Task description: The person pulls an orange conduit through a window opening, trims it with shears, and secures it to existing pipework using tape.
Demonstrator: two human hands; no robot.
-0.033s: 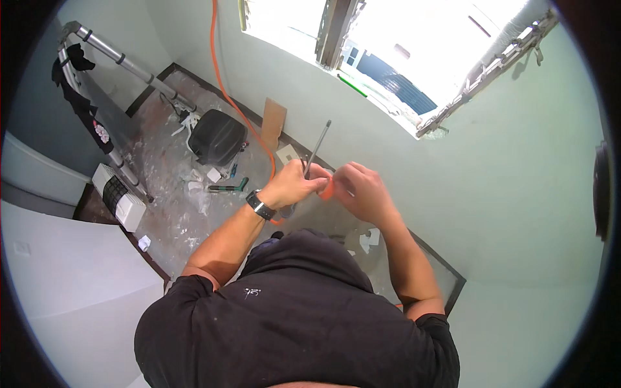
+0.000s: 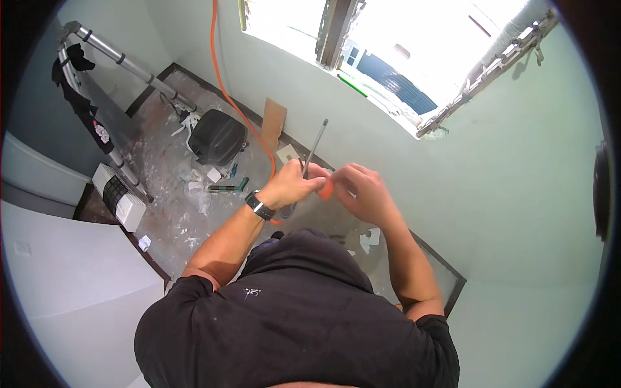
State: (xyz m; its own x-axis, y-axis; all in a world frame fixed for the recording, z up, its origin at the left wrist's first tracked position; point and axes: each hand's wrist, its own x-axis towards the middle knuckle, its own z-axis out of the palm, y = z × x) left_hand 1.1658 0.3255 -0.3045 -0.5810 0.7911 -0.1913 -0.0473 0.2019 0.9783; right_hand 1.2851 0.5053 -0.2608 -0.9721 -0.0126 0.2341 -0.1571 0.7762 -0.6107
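— Fingers? Left hand [image 2: 292,184] clenched round a screwdriver [image 2: 315,143], shaft sticking up past the knuckles.
— Rt?
— Right hand [image 2: 361,191] pinching a small orange piece [image 2: 328,188] betw. both hands' fingertips, just beside the shaft.

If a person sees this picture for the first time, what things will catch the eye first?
First, the two hands meeting in the middle: the left hand grips a long grey rod pointing up toward the bright window, while the right hand pinches something small and orange beside it. Next, an orange cable runs down the pale green wall to the messy floor, where a black case lies on the left.
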